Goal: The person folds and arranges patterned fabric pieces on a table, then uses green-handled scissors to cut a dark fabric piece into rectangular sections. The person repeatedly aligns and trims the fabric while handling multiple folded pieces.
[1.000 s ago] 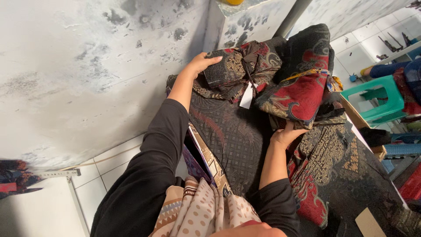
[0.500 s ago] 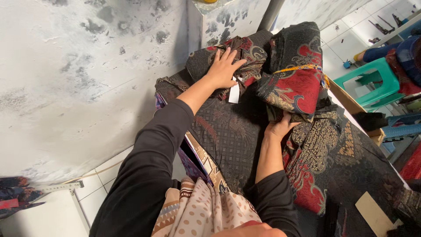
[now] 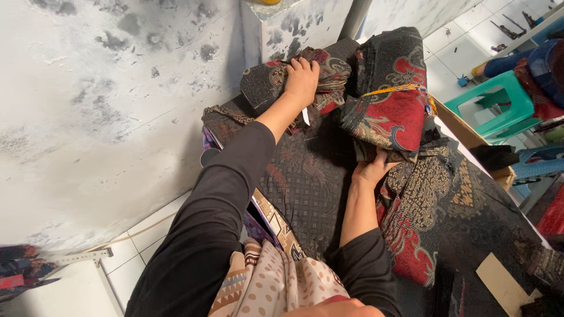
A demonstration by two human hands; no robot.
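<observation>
Left hand [image 3: 301, 80] clamped on far folded batik bundle [image 3: 276, 82]; right hand [image 3: 371, 171] cupping tied red-black bundle [image 3: 392, 114] underneath. Prob. soft, floppy, light; grab w/ folds or tie.

- The folded dark batik bundle [image 3: 282, 79] with red and gold motifs lies against the wall corner, pressed from above.
- The red-and-black folded bundle [image 3: 390, 108], tied with a yellow band, rests just beside it, gripped at its lower edge.
</observation>
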